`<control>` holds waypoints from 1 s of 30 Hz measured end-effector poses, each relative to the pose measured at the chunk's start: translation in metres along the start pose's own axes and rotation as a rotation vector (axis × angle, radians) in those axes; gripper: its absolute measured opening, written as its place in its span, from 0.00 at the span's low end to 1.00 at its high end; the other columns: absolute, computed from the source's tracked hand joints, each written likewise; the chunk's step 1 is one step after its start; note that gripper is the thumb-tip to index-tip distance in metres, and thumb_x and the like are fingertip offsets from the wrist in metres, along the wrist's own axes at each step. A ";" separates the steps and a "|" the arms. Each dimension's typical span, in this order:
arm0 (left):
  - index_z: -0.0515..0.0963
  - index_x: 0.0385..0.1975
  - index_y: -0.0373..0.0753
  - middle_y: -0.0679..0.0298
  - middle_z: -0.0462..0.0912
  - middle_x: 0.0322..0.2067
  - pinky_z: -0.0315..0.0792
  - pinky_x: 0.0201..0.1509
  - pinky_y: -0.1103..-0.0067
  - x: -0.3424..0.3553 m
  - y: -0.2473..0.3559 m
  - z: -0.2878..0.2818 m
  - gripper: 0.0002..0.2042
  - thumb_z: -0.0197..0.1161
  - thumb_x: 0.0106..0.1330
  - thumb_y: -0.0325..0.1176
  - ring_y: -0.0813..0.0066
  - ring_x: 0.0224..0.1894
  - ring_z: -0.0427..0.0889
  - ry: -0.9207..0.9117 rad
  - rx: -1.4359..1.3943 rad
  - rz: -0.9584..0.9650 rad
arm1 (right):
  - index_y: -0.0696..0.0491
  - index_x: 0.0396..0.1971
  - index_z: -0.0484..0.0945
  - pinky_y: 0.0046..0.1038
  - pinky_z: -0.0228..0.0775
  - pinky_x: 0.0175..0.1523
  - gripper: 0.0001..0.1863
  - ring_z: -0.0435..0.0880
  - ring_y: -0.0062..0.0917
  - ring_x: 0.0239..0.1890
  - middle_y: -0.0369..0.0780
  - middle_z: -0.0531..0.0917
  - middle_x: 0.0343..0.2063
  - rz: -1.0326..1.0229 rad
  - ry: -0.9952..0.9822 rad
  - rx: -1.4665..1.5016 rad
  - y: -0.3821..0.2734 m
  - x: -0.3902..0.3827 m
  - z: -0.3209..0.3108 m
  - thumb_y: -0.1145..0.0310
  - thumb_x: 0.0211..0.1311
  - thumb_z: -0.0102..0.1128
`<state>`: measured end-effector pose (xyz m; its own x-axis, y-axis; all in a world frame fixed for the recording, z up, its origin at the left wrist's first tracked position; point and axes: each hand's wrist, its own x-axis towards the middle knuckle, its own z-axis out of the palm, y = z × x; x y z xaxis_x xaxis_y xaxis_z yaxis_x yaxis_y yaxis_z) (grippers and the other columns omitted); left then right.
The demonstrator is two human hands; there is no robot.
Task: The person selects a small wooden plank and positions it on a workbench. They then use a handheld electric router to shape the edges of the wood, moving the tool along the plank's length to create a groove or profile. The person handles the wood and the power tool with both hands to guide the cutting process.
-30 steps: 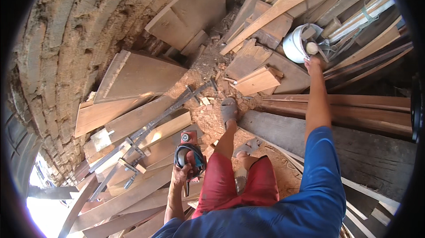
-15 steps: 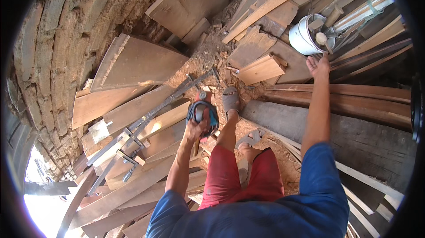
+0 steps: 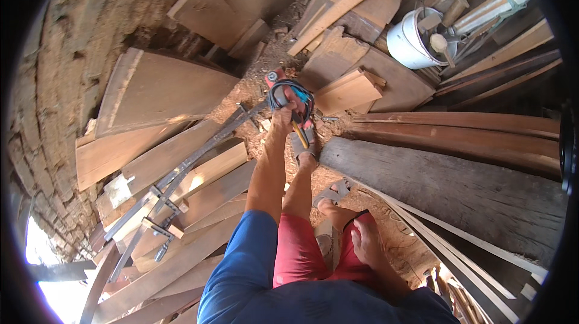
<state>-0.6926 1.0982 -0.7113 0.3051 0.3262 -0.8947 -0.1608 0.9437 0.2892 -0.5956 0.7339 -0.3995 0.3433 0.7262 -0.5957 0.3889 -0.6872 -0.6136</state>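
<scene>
My left hand (image 3: 284,114) is closed round the grip of an electric planer (image 3: 306,100). The tool has a red base with a round knob, a teal side, and a dark cord wound about it. A yellowish-brown stick-like piece (image 3: 300,134) hangs below the same hand; I cannot tell if it is gripped too. The planer is held over the shavings-covered ground, above my left foot in its grey sandal. My right hand (image 3: 367,241) hangs beside the right leg of my red shorts, loosely open and holding nothing.
A white bucket (image 3: 401,42) with a mallet (image 3: 443,47) and other tools stands far right. Bar clamps (image 3: 181,170) lie across boards at left. A thick grey plank (image 3: 434,188) runs along the right. Short boards (image 3: 347,92) lie ahead, and a rough timber wall (image 3: 57,83) rises left.
My left hand has carried the planer forward and slightly right. My right hand has pulled back from beside the bucket down to my right thigh.
</scene>
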 end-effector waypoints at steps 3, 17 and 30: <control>0.77 0.35 0.38 0.61 0.80 0.29 0.79 0.37 0.65 0.053 -0.022 -0.027 0.05 0.66 0.63 0.29 0.64 0.32 0.81 0.009 -0.063 0.067 | 0.54 0.50 0.75 0.45 0.66 0.53 0.17 0.77 0.45 0.47 0.46 0.80 0.43 0.003 0.012 -0.121 0.026 -0.029 0.001 0.67 0.62 0.59; 0.74 0.52 0.37 0.58 0.80 0.44 0.74 0.49 0.67 0.051 -0.035 -0.033 0.20 0.68 0.64 0.38 0.62 0.43 0.80 0.132 0.183 0.050 | 0.51 0.50 0.76 0.45 0.64 0.55 0.17 0.76 0.42 0.48 0.44 0.81 0.43 0.178 -0.037 -0.225 0.017 -0.027 0.014 0.61 0.64 0.56; 0.70 0.59 0.35 0.41 0.78 0.52 0.70 0.60 0.61 -0.269 -0.045 -0.124 0.33 0.64 0.58 0.50 0.46 0.56 0.77 -0.007 1.806 -0.062 | 0.55 0.47 0.76 0.47 0.69 0.55 0.18 0.80 0.47 0.47 0.51 0.82 0.43 0.478 -0.015 0.207 -0.040 -0.105 -0.042 0.57 0.66 0.52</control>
<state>-0.8839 0.9614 -0.5257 0.2745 0.2872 -0.9177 0.9585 -0.1575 0.2374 -0.6110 0.6863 -0.2905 0.4282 0.3311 -0.8408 0.0138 -0.9327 -0.3603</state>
